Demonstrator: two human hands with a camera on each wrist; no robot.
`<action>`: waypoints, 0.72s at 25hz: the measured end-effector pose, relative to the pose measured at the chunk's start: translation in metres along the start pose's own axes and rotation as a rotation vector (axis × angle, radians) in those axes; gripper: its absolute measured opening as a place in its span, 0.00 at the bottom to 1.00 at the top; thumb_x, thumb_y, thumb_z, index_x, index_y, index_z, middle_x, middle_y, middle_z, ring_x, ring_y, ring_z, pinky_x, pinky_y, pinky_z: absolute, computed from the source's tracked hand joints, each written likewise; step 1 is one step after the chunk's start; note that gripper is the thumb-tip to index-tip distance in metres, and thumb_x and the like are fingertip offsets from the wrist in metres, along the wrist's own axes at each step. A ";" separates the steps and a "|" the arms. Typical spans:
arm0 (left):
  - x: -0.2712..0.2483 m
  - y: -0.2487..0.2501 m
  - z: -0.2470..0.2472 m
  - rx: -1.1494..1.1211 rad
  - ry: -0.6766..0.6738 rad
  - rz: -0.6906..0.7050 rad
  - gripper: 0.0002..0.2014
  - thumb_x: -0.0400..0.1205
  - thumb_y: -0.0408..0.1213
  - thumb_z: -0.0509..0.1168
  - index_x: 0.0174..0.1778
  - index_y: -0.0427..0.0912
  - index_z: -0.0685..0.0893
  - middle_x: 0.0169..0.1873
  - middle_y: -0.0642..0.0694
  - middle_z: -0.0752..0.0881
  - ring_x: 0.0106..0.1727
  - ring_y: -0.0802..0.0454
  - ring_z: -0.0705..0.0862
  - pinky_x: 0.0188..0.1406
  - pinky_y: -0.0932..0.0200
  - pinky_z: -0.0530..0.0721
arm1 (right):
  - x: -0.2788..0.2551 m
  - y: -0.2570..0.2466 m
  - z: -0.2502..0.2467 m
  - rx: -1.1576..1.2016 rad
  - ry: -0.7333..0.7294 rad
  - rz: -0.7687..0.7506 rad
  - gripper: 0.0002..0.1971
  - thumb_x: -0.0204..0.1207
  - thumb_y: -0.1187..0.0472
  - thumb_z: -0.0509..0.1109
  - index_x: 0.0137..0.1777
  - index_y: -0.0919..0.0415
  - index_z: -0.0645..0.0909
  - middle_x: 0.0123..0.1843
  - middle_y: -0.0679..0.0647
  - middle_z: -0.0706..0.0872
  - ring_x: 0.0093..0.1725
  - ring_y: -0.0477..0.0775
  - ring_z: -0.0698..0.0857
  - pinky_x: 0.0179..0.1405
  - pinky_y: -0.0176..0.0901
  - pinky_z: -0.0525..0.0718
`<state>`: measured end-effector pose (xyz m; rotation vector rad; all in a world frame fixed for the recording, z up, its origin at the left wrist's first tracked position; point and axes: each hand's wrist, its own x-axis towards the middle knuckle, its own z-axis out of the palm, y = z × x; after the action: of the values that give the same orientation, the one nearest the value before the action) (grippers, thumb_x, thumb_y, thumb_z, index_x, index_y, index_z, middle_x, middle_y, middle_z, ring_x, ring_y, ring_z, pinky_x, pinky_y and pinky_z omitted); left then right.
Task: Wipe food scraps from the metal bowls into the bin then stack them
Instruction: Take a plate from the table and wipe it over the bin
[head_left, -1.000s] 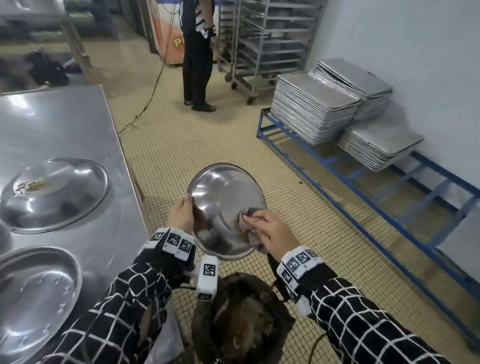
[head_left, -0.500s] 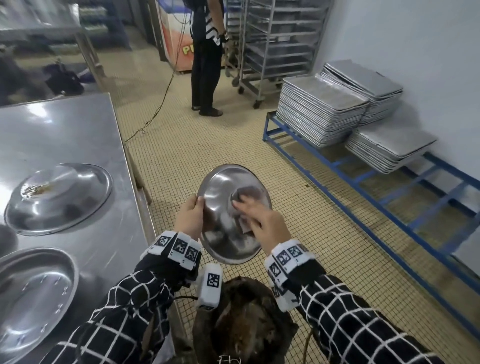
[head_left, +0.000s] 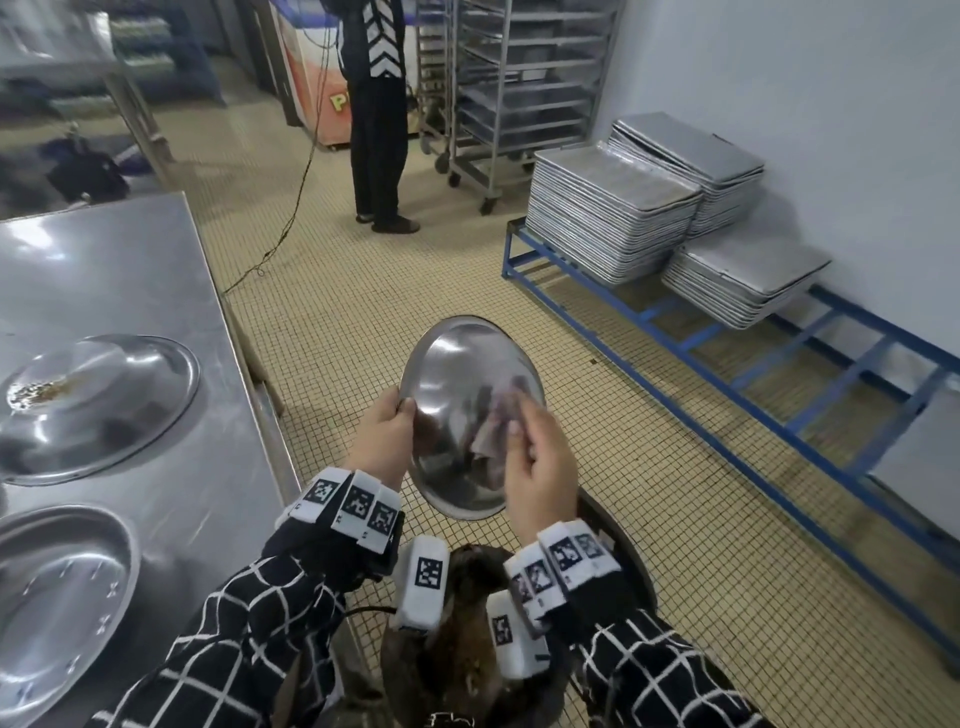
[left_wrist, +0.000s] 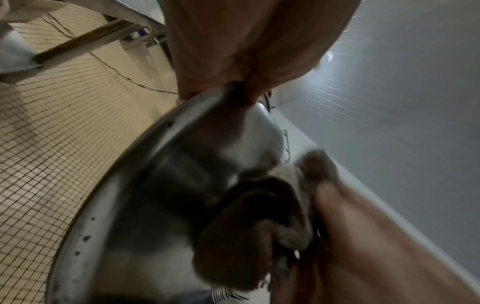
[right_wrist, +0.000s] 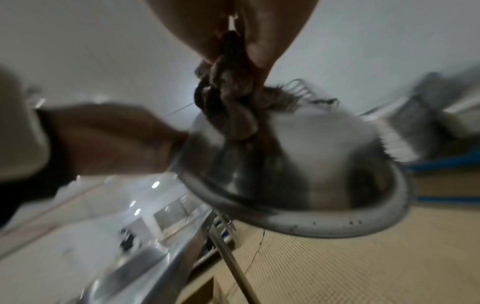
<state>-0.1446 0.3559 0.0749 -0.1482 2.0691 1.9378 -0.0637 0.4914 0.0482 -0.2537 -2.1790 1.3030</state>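
Observation:
A round metal bowl (head_left: 457, 384) (left_wrist: 161, 195) (right_wrist: 298, 176) is tilted upright above the dark bin (head_left: 467, 670). My left hand (head_left: 387, 434) grips its left rim, thumb inside (left_wrist: 262, 82). My right hand (head_left: 540, 457) holds a crumpled greyish cloth (head_left: 491, 431) (left_wrist: 249, 222) (right_wrist: 228, 102) against the bowl's inner right side. On the steel table (head_left: 130, 270) sits a bowl with brown food scraps (head_left: 93, 400). Nearer me lies another bowl (head_left: 57, 603), without visible scraps.
A person (head_left: 376, 114) stands by a wheeled rack (head_left: 514, 83) at the back. Stacks of metal trays (head_left: 613, 208) rest on a blue frame (head_left: 727, 374) along the right wall. A cable (head_left: 291, 208) runs over the tiled floor.
My right hand has moved the cloth from the bowl's lower middle up toward its upper right. The bowl has turned steeper, and my head has shifted a little.

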 end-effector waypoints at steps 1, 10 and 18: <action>-0.004 0.002 0.004 0.017 0.003 0.024 0.10 0.87 0.35 0.55 0.49 0.41 0.81 0.48 0.35 0.86 0.51 0.39 0.86 0.58 0.43 0.85 | -0.003 -0.004 0.008 -0.073 -0.086 -0.131 0.20 0.84 0.60 0.58 0.75 0.51 0.71 0.75 0.47 0.74 0.74 0.33 0.68 0.71 0.28 0.68; -0.009 0.007 0.007 -0.062 0.047 0.092 0.13 0.88 0.37 0.56 0.42 0.46 0.84 0.42 0.43 0.87 0.50 0.41 0.85 0.62 0.41 0.82 | 0.036 0.042 -0.028 -0.269 -0.139 0.162 0.28 0.85 0.47 0.47 0.84 0.45 0.48 0.83 0.50 0.59 0.76 0.56 0.69 0.57 0.41 0.78; -0.015 0.013 0.018 -0.131 0.001 0.112 0.12 0.87 0.40 0.58 0.43 0.43 0.84 0.36 0.45 0.87 0.42 0.45 0.85 0.46 0.50 0.85 | 0.010 0.003 0.012 -0.490 -0.172 -0.244 0.31 0.84 0.43 0.44 0.84 0.53 0.49 0.85 0.53 0.47 0.84 0.58 0.42 0.82 0.57 0.44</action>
<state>-0.1311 0.3729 0.0910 -0.0618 1.9901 2.1407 -0.0791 0.4885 0.0450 -0.0596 -2.5596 0.6666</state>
